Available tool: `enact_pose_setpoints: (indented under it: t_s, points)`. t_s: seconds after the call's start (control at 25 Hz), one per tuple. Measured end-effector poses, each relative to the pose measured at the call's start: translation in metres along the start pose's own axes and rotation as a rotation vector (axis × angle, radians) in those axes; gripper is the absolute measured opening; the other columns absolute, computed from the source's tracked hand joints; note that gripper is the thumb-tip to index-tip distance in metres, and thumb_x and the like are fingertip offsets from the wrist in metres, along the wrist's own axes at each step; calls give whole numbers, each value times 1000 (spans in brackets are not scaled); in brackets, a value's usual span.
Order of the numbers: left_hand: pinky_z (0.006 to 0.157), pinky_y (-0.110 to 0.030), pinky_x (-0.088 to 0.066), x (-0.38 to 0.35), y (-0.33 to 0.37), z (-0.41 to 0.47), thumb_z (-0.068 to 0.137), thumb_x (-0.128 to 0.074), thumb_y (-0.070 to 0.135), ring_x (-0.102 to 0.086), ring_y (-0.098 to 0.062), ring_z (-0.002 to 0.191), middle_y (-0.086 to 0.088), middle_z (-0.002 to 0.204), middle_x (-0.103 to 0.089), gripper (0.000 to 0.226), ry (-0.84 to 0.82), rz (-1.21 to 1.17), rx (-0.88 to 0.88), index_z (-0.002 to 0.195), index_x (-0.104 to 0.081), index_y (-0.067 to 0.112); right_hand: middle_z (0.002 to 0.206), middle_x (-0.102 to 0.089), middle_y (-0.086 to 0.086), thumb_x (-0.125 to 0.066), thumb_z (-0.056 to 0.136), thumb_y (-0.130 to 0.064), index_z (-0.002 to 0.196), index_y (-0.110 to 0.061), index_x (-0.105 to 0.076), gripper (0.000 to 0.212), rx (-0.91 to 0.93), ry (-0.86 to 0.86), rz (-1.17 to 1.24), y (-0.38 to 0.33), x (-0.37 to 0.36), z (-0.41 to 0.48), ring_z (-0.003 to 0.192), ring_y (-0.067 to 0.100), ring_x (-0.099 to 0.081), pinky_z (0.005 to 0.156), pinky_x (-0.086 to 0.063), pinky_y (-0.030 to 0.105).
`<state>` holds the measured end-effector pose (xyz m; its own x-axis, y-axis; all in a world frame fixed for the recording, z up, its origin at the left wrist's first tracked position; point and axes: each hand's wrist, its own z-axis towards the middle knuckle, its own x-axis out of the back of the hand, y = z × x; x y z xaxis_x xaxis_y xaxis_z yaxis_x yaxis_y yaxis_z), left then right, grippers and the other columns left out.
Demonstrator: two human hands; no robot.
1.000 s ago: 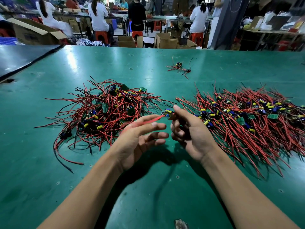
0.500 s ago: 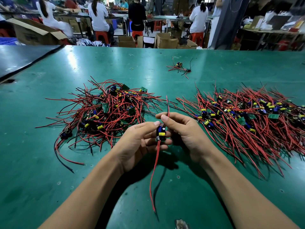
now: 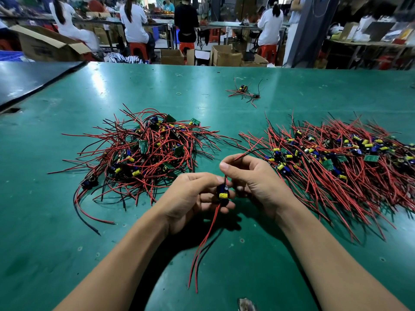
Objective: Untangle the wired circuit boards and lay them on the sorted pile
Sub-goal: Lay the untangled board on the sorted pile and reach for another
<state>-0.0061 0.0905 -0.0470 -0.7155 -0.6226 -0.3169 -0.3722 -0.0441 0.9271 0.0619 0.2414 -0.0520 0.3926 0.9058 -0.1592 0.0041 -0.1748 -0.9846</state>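
One small circuit board with a yellow and a blue capacitor stands between my hands above the green table. My left hand grips the board in its fingers. My right hand pinches the board's upper red and black wires, which point up and to the right. Two red wires hang from the board toward me. A tangled heap of boards and wires lies to the left. The sorted pile, its wires lying roughly parallel, spreads to the right.
A small separate cluster of boards and wires lies farther back on the table. A dark panel borders the table at the far left. Beyond the far edge are cardboard boxes and seated people at other benches.
The upper wires, which stood upright half a second ago, now lean to the right in my right hand's pinch. The board has stayed in my left hand, slightly lower.
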Motion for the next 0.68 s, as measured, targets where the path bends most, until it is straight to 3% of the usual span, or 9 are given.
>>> enact_pose_setpoints:
  t_s: [0.16, 0.28, 0.4, 0.56, 0.68]
  points:
    - [57, -32, -60, -3, -4, 2, 92, -58, 4, -70, -31, 61, -23, 83, -71, 14, 29, 28, -10, 86, -70, 2, 66, -62, 4, -76, 87, -17, 96, -10, -74, 12, -47, 6, 64, 2, 0, -3, 47, 10, -50, 45, -45, 21]
    - [52, -28, -57, -2, -6, 3, 90, -64, 5, -70, -28, 60, -19, 76, -71, 12, 98, 91, -59, 80, -71, 4, 78, -65, 9, -77, 85, -25, 97, -13, -76, 17, -63, -32, 38, 4, -4, -3, 57, 17, -55, 54, -50, 28]
    - [44, -22, -50, 1, -7, 6, 88, -65, 0, -69, -26, 55, -17, 70, -69, 8, 161, 95, -107, 81, -68, -2, 82, -71, 7, -76, 86, -30, 93, -13, -78, 19, -99, -119, -56, 5, -6, -4, 63, 15, -62, 55, -54, 25]
    - [44, -20, -49, 2, -7, 6, 87, -64, -3, -69, -26, 53, -16, 68, -69, 10, 158, 172, -106, 78, -68, -1, 67, -67, -1, -76, 87, -24, 84, -2, -73, 23, -117, -67, -91, 3, -5, -3, 49, 15, -51, 47, -48, 22]
    - [44, -21, -48, 3, -6, 6, 87, -66, 0, -68, -25, 54, -16, 68, -69, 9, 120, 209, -87, 78, -67, 1, 54, -52, 5, -78, 86, -28, 81, -1, -72, 29, -108, 2, -131, 1, -3, -3, 41, 14, -41, 43, -36, 19]
